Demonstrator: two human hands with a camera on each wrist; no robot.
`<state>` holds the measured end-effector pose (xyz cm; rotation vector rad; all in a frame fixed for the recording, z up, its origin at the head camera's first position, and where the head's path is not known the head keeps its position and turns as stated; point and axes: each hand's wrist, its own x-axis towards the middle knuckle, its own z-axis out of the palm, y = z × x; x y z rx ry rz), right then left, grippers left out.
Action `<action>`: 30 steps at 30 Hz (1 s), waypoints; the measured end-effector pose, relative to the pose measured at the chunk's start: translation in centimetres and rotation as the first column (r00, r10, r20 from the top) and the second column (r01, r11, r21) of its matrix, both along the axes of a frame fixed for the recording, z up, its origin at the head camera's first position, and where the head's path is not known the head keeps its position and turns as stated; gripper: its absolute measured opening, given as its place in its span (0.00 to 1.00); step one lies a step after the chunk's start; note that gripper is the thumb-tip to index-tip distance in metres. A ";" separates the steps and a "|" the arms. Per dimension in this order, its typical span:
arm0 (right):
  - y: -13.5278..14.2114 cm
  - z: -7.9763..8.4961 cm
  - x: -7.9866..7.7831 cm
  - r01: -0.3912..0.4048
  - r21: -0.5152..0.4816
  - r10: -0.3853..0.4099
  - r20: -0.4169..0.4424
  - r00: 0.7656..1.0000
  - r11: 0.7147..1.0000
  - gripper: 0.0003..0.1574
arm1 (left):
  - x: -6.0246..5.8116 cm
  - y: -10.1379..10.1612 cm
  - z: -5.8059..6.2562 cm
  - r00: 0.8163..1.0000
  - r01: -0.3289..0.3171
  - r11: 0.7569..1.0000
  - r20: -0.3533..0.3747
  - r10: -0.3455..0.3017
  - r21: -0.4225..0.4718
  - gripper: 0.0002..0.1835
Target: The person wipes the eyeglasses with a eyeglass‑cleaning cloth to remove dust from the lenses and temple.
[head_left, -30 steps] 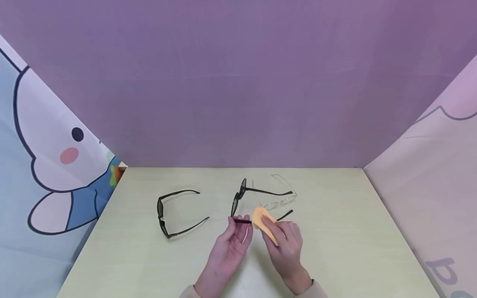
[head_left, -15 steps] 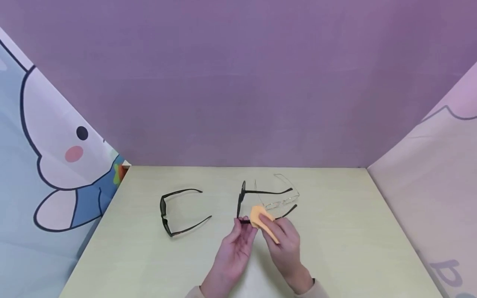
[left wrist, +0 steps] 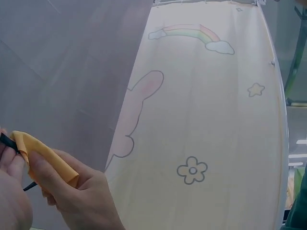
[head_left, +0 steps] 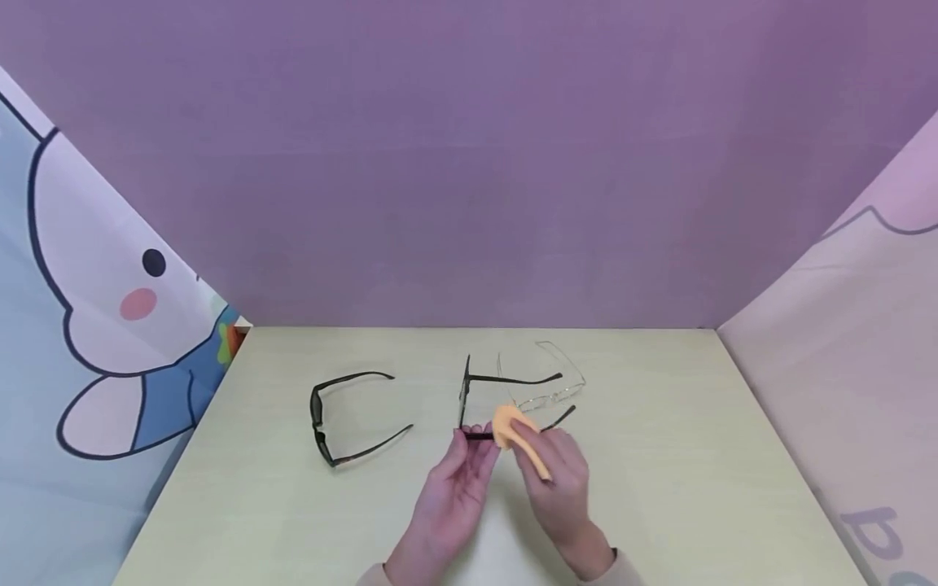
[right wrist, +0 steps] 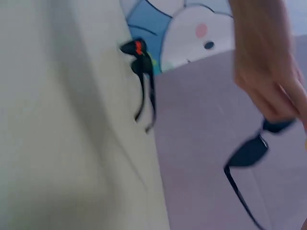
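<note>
Pale flat tabletop (head_left: 681,488): beneath both hands.
Black-framed, dark-lensed sunglasses (head_left: 465,391): raised above the tabletop, front nearly edge-on; a second ago, angled, both lenses showing.
Left hand (head_left: 454,498): half open, palm up, thumb and fingers pinching the near temple.
Right hand (head_left: 558,484): fingers closed around a folded orange cloth (head_left: 509,427).
Cloth: over that temple's middle, black ends showing either side.

The table (head_left: 696,480) spreads before me, a back wall (head_left: 469,163) rising behind its far edge; on the left lies one pair of glasses (head_left: 317,409), temples pointing right; at centre, my left hand (head_left: 456,495) holds a second pair (head_left: 464,395); just right, my right hand (head_left: 558,482) holds a cloth (head_left: 509,425) against its near temple (head_left: 479,436); a third pair (head_left: 554,398) lies beyond the cloth.
</note>
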<state>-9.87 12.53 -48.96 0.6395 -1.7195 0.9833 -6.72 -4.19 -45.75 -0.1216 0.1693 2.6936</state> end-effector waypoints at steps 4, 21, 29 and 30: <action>-0.4 0.1 0.0 -0.008 -0.001 0.008 -0.013 1.000 1.000 0.16 | 0.2 0.1 -0.1 1.000 -0.007 1.000 -0.009 0.007 -0.027 0.14; 0.1 0.5 0.2 -0.002 0.020 0.001 0.057 0.998 1.000 0.19 | 0.0 -0.6 0.1 0.997 0.007 0.999 -0.081 -0.004 0.037 0.18; 1.9 1.3 0.0 0.037 0.076 -0.053 0.223 0.973 0.996 0.17 | -0.5 -1.8 -0.1 0.983 -0.042 0.999 -0.181 0.039 -0.012 0.18; 2.2 1.3 0.1 0.039 0.088 -0.061 0.260 0.964 0.995 0.15 | -0.5 -1.9 -0.1 0.977 -0.050 0.999 -0.211 0.044 -0.021 0.19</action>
